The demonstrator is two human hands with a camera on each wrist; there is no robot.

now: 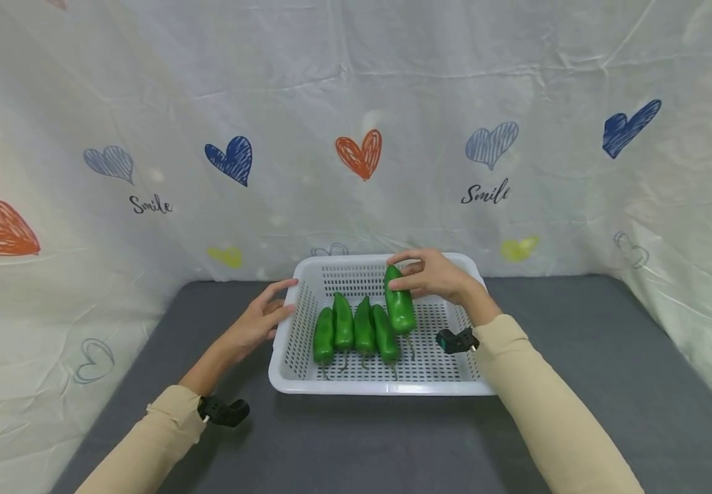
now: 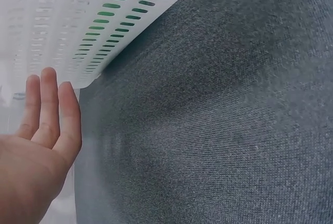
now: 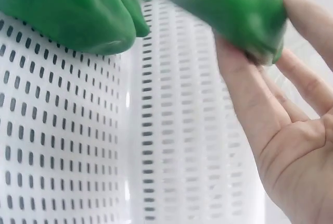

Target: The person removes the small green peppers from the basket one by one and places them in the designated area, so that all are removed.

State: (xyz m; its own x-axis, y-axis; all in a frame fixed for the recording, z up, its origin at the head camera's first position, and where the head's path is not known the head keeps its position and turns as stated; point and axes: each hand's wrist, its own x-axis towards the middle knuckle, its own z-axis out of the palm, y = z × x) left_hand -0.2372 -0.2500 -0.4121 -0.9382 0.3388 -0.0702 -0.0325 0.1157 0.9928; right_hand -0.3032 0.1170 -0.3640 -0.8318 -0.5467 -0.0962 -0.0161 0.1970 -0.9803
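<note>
A white perforated plastic basket stands on the table. Several green peppers lie side by side inside it, left of centre, stems toward the near side. My right hand pinches another green pepper by its far end, thumb on one side and fingers on the other, above the basket floor. In the right wrist view this pepper slants across the top, its stem end out of frame. My left hand is at the basket's left rim, fingers extended; the left wrist view shows straight fingers beside the slotted wall.
A dark grey cloth covers the table. Behind and to the sides hangs a pale curtain printed with hearts; the basket's far edge stands close to it. Black wrist cameras are strapped to both wrists.
</note>
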